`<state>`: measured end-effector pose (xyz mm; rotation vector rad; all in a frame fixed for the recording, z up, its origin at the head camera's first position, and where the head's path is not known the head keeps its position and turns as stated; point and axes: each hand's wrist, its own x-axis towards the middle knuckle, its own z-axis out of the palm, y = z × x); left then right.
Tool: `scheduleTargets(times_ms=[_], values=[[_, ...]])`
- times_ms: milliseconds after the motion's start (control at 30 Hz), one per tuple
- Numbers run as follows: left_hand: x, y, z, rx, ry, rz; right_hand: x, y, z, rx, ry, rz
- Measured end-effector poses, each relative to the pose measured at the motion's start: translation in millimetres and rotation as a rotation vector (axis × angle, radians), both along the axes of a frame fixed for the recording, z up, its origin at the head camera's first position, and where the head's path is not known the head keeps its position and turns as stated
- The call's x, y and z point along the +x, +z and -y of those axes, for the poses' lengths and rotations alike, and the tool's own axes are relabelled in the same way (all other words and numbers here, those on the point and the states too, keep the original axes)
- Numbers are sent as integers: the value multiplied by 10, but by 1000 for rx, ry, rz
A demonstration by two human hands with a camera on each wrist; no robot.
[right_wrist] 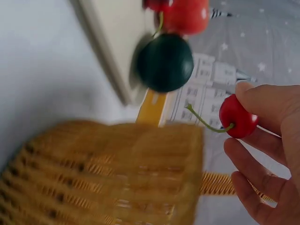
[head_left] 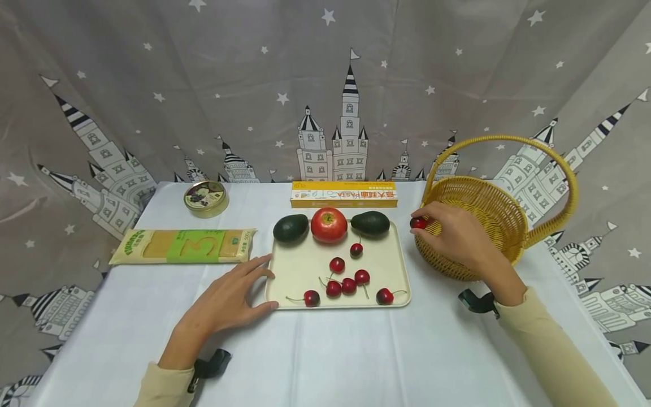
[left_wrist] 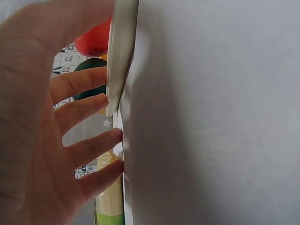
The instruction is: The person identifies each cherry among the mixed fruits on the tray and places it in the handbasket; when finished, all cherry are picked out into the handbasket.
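Between thumb and fingers my right hand pinches a red cherry, its green stem pointing away from the palm. That hand is over the left rim of a yellow wicker basket with a tall arched handle. At the left edge of the cream tray, my left hand rests with fingers spread, fingertips at the rim. Several cherries lie on the tray. Along its back edge sit a red tomato-like fruit and two dark green avocados, one on each side.
Behind the tray lies a yellow and white pasta box. To the left are a packet of noodles with a green label and a round gold tin. A grey curtain with castles hangs behind the white-covered table.
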<state>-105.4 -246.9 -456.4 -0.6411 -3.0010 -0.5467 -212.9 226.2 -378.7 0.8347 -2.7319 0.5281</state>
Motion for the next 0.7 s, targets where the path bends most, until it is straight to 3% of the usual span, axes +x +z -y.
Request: scheduleTargets(times_ms=[167,500,700], values=[[4,-3,-1,2,0,-4,-100,-11,-120,-3,-39,28],[3,-14,-3,-4,2,-7,-298,-65,-321,-28,-4,35],[10,-14,-7,-7,6,3,-401,-151,-439,7,-16,92]])
